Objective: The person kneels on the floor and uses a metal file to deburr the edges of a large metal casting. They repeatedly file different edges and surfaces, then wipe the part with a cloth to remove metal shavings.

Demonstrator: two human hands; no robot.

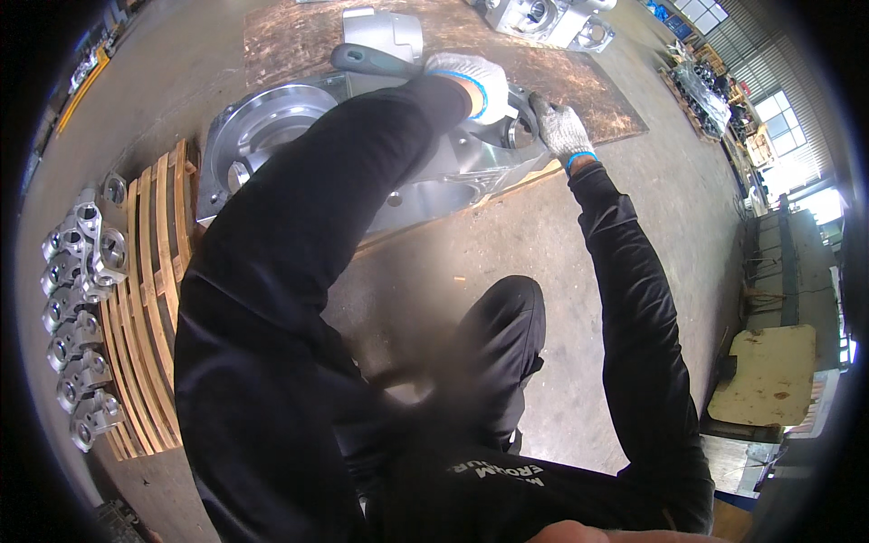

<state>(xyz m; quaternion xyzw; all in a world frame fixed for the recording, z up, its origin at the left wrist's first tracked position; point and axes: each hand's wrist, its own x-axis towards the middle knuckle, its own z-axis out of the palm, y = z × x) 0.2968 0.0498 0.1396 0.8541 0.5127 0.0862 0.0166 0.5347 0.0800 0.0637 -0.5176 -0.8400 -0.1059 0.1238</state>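
Observation:
A large silver machined metal casting with round bores lies in front of me, partly covered by my left arm. My left hand, in a white knitted glove with a blue cuff edge, is over its far side. It is closed on a hand tool, whose dark grey-green handle sticks out to the left; the tool's other end is mostly hidden. My gloved right hand is at the casting's right end, its fingers bent over the rim beside a small bore.
Beyond the casting, a grey cylindrical part and another silver casting are on a brown, worn board. To the left are a wooden pallet and a row of small castings. A yellowish panel is at right.

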